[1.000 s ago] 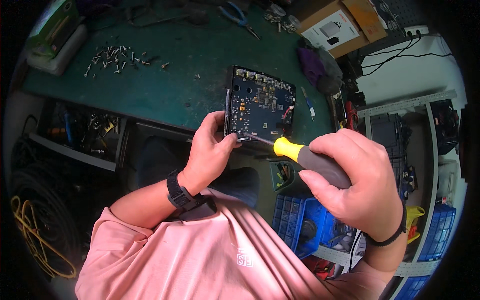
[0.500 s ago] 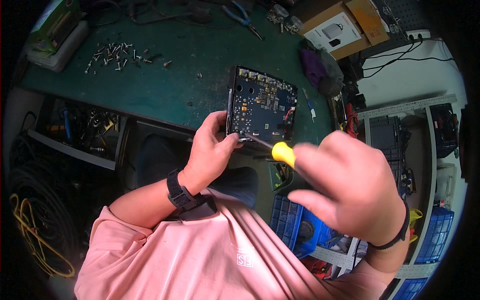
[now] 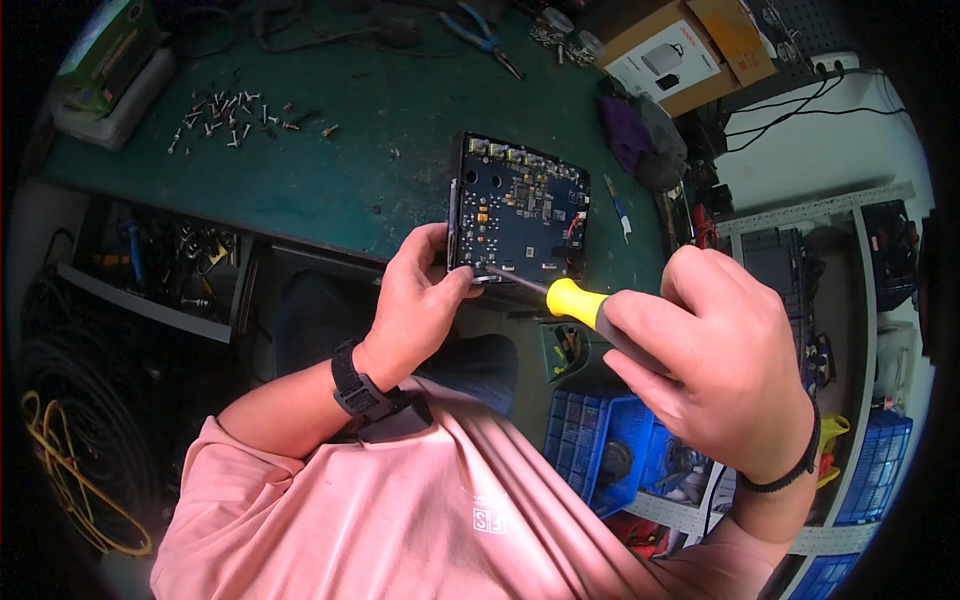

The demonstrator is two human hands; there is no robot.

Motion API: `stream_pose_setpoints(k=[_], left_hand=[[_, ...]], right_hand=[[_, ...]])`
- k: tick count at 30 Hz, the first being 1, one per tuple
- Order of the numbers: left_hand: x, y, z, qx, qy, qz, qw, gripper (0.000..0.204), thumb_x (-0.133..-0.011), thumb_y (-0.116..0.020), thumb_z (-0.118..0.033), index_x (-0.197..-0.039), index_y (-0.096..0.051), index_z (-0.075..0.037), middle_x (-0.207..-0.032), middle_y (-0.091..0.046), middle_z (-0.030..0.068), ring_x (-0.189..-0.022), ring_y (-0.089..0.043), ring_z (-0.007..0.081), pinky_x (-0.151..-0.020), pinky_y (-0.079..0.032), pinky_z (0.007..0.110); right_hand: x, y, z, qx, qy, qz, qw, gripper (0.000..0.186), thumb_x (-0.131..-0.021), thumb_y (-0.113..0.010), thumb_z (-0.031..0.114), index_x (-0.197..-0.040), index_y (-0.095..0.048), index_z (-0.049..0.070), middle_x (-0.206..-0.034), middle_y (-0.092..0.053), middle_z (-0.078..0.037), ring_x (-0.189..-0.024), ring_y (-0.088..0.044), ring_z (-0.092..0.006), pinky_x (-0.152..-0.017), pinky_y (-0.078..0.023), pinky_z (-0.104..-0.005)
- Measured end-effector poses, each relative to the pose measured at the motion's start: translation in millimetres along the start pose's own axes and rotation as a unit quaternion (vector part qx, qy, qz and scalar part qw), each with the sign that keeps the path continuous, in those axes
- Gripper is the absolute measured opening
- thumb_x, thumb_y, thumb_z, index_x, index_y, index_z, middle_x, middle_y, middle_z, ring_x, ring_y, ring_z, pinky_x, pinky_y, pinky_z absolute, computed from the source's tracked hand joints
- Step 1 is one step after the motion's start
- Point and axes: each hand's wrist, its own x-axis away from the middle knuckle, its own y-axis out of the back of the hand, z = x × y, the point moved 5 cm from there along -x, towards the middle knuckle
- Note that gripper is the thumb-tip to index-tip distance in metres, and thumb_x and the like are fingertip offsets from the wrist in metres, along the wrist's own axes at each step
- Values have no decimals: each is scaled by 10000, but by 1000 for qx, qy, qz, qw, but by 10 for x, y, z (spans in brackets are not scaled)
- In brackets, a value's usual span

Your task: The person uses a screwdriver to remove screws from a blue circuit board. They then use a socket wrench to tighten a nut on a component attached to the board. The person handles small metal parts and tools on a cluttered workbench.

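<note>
Item one: a flat rectangular electronics unit, dark blue circuit board in a black casing (image 3: 522,225), which we find at the front of the dark green counter (image 3: 330,200), its near end at the counter's edge. Whether it rests there we cannot tell.

Item two: a bare left hand (image 3: 418,298), at the unit's eight o'clock, black watch (image 3: 360,388) on the wrist; fingers closed on the unit's near corner, thumb on top.

Item three: a screwdriver with a yellow collar, dark grey handle and metal shaft (image 3: 573,300); its tip meets the board toward seven o'clock. We cannot tell what it engages.

Item four: a bare right hand (image 3: 715,365), between four and five o'clock; fingers bent around the screwdriver's handle.

Surroundings, by the unit's clock: between nine and ten, a scatter of small metal screws (image 3: 237,107); toward twelve, blue-handled metal pliers (image 3: 485,42); between one and two, a brown cardboard box (image 3: 740,45); at two, a crumpled purple cloth (image 3: 622,135); at three, a slim blue-handled tool (image 3: 621,210).
</note>
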Motion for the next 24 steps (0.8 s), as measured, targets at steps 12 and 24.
stream_pose_setpoints(k=[12,24], left_hand=[[22,-50,-35,20,25,-7,999,414,-899,-551,13,-1288,-422,67,-1201,-557,122,-1059,-607,177,-867,-574,334],[10,-64,-19,24,33,2,999,404,-904,-541,21,-1290,-426,56,-1179,-583,101,-1031,-622,166,-856,-573,333]], right_hand=[[246,4,-239,-84,-94,-44,991,415,-641,-812,120,-997,-635,2,-844,-602,-167,-737,-610,-346,-634,-498,-369],[1602,-1631,-1598,-412,-460,-366,696,244,-893,-671,111,-1118,-618,34,-854,-591,-2,-647,-515,-49,-531,-416,-190]])
